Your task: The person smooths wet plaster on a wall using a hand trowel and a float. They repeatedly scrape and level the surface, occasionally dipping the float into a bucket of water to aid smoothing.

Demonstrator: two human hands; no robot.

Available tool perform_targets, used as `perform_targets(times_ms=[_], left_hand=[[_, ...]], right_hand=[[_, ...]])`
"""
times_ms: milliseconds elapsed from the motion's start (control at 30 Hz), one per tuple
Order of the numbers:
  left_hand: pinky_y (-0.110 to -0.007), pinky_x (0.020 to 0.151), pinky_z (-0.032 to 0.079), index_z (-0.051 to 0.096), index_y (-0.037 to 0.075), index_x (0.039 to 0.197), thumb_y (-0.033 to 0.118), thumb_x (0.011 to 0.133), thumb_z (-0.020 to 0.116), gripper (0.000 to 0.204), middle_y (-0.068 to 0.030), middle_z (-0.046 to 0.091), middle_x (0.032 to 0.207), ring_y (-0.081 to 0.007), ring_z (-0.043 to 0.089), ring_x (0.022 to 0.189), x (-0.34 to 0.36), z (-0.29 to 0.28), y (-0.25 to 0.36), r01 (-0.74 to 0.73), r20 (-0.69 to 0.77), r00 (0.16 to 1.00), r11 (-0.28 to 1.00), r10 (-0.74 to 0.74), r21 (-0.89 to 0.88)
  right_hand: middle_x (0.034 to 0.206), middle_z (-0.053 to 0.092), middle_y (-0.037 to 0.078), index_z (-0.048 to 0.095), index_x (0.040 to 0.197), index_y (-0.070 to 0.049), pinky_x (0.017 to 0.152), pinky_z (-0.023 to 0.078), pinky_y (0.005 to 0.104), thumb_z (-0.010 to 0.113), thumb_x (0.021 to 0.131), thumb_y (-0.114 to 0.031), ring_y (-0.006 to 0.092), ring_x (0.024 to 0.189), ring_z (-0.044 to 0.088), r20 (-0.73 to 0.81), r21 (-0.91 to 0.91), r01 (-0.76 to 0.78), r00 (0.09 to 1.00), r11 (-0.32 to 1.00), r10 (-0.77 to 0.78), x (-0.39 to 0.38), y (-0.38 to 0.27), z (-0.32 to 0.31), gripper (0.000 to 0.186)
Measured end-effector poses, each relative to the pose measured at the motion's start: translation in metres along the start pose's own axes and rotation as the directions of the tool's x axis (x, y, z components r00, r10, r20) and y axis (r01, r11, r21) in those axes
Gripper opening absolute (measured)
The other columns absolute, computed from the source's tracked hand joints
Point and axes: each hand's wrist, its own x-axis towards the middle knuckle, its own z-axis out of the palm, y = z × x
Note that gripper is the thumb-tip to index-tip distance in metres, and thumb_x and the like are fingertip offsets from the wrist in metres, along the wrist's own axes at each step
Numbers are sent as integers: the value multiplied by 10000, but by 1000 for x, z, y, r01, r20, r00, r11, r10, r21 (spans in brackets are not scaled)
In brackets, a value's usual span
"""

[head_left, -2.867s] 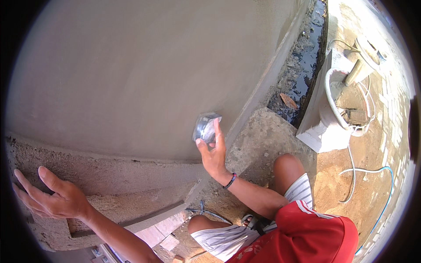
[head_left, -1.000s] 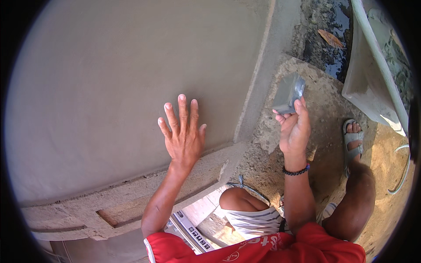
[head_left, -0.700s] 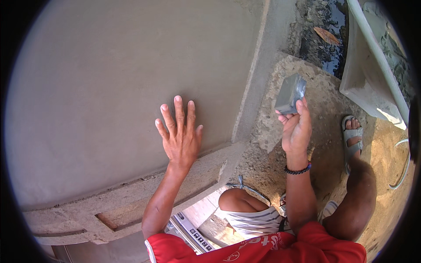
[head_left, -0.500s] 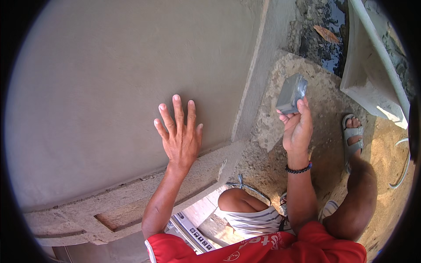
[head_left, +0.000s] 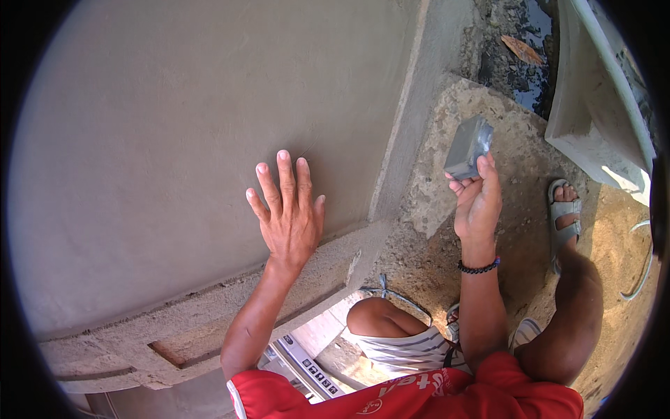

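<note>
On the head view, my only feed, I am seeing the right hand (head_left: 477, 202) clamping a grey block (head_left: 466, 148) by its near end, the thumb pressing on the right side and the fingers curling beneath. The block is sitting just beyond those fingertips, on the far side from the wrist, and its long axis is running aslant, from lower left to upper right. Behind it I am making out a rough concrete slab (head_left: 426, 199); whether the block is touching anything besides the hand I cannot tell, but it looks raised.

The left hand (head_left: 289, 223) is holding nothing. Its fingers are standing apart and pointing away from the body, palm toward the smooth grey surface (head_left: 174, 140), seemingly resting on it. From that hand, the block is lying to the right and a little farther out, well apart, with the pale raised edge (head_left: 399, 140) of the surface running between them. The right hand is plainly the nearer one.

Beyond the block, to its right, a grey container (head_left: 593, 140) is standing, and a dry leaf (head_left: 521, 50) is lying near the dark wet channel (head_left: 534, 84).
</note>
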Motion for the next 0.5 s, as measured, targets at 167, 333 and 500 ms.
perform_targets(times_ms=[167, 333, 500], left_hand=[[-573, 1122, 12, 382, 63, 1405, 324, 800, 688, 726, -169, 133, 1553, -400, 38, 1433, 10, -9, 3, 8, 33, 999, 999, -7, -41], [-555, 1132, 49, 418, 53, 1382, 315, 811, 679, 681, -179, 137, 1548, -386, 62, 1435, 11, -10, 3, -1, 45, 999, 998, 4, -67], [-544, 1139, 44, 421, 53, 1380, 313, 840, 648, 641, -184, 129, 1548, -374, 55, 1438, 10, -9, 1, -20, 31, 999, 997, 22, -68]], right_hand=[[1044, 608, 38, 421, 1360, -39, 757, 480, 266, 554, 903, -343, 131, 879, 584, -11, -9, 11, 1000, 1000, -11, 0, 0, 0, 565], [1057, 603, 44, 417, 1360, -33, 754, 481, 271, 558, 902, -342, 129, 887, 581, 7, -6, 28, 1000, 1000, -28, 2, -3, -3, 570], [1146, 561, 41, 388, 1400, -30, 775, 440, 293, 519, 913, -294, 131, 911, 540, 9, -10, 7, 1000, 1000, -7, 2, -4, -6, 569]])
